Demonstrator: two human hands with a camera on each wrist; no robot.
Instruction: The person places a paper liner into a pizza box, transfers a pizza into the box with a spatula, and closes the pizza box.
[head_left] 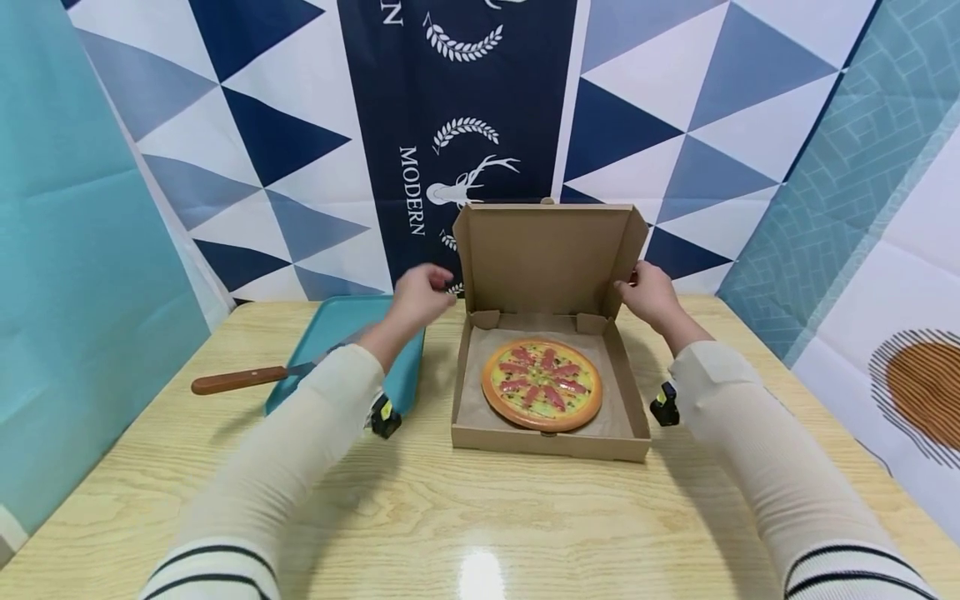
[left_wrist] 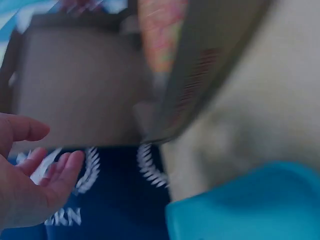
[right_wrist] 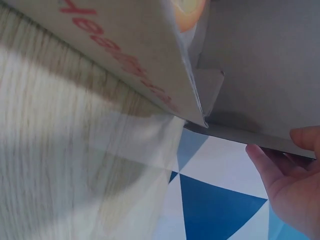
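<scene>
A cardboard pizza box [head_left: 551, 450] stands on the table with its lid [head_left: 547, 258] raised upright at the back. Inside lies a round pizza [head_left: 542, 385] with red strips on a yellow top. My right hand [head_left: 651, 298] pinches the lid's right side flap; in the right wrist view the thumb [right_wrist: 305, 136] lies on the flap's inner side and the fingers are beyond its edge. Just left of the lid, my left hand [head_left: 422, 297] is held in the air, apart from it. Its fingers [left_wrist: 57, 175] are loosely bent with nothing between them.
At the left a turquoise tray [head_left: 333, 312] lies on the wooden table [head_left: 420, 517]. A server with a wooden handle [head_left: 238, 381] rests across it, its blade partly hidden by my left arm. A patterned cloth [head_left: 300, 167] hangs behind the table.
</scene>
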